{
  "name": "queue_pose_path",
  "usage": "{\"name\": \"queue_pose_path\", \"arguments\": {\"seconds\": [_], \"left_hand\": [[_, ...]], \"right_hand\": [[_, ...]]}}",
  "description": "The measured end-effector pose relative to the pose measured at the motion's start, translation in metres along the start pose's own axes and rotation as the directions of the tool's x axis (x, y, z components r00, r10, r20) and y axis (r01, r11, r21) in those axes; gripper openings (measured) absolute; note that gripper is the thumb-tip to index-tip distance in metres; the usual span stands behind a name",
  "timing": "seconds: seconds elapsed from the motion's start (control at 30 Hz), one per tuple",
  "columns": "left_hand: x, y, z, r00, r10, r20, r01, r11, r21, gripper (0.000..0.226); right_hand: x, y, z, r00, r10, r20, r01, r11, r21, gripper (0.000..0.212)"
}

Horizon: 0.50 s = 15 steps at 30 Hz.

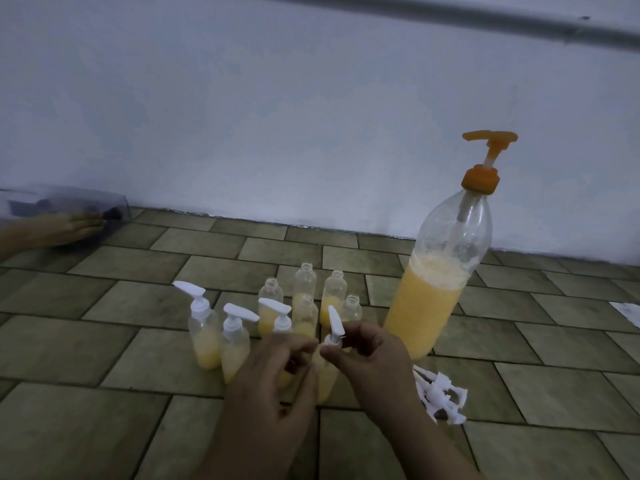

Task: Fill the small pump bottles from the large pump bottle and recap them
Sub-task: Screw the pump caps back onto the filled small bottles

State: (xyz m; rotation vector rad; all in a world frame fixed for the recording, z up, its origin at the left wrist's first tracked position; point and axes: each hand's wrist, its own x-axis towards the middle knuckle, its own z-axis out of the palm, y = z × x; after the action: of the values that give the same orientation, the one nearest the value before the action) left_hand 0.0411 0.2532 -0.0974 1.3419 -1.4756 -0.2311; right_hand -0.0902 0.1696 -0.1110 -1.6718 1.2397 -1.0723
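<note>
Right hand (367, 362) fingers pinching a white pump cap (335, 332), left hand (273, 372) apparently gripping its small bottle (325, 375) (half hidden).

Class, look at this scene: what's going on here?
A person is recapping small bottles on a tiled floor. The right hand pinches a white pump cap over a part-filled bottle that the left hand steadies. Three bottles stand capped, several stay open, beside the large bottle.

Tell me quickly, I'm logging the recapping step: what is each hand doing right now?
Left hand: fingers curled round a small bottle, gripping it.
Right hand: pinching the white pump cap at that bottle's neck.
</note>
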Motion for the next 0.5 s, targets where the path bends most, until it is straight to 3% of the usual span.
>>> {"name": "queue_pose_path", "arguments": {"seconds": [0.1, 0.17, 0.23, 0.3, 0.37, 0.43, 0.5], "left_hand": [[0.033, 0.021, -0.031, 0.981, 0.127, -0.146, -0.123, 0.992, 0.038, 0.015], [0.066, 0.029, -0.052, 0.976, 0.065, -0.209, -0.06, 0.998, 0.029, 0.012], [0.103, 0.023, -0.067, 0.982, -0.05, -0.182, 0.066, 0.994, 0.082, 0.013], [0.141, 0.008, -0.075, 0.985, -0.158, -0.074, 0.172, 0.942, 0.287, 0.018], [0.167, -0.006, -0.072, 0.948, -0.278, 0.153, 0.151, 0.82, 0.551, 0.03], [0.18, -0.015, -0.058, 0.812, -0.439, 0.385, 0.042, 0.702, 0.711, 0.051], [0.183, -0.025, -0.042, 0.671, -0.551, 0.497, -0.06, 0.628, 0.776, 0.067]], "right_hand": [[0.003, 0.001, -0.003, 0.999, 0.029, 0.035, -0.029, 1.0, -0.01, 0.025], [0.004, -0.002, -0.011, 0.995, 0.047, 0.092, -0.044, 0.998, -0.04, 0.031], [0.004, -0.006, -0.025, 0.99, 0.044, 0.134, -0.031, 0.995, -0.093, 0.036], [0.005, -0.011, -0.047, 0.996, 0.043, 0.073, -0.037, 0.996, -0.075, 0.036], [0.004, -0.013, -0.072, 0.996, 0.073, -0.057, -0.071, 0.997, 0.035, 0.032], [0.001, -0.011, -0.094, 0.98, 0.12, -0.157, -0.106, 0.99, 0.095, 0.03], [-0.002, -0.001, -0.105, 0.963, 0.148, -0.228, -0.146, 0.989, 0.023, 0.027]]}}
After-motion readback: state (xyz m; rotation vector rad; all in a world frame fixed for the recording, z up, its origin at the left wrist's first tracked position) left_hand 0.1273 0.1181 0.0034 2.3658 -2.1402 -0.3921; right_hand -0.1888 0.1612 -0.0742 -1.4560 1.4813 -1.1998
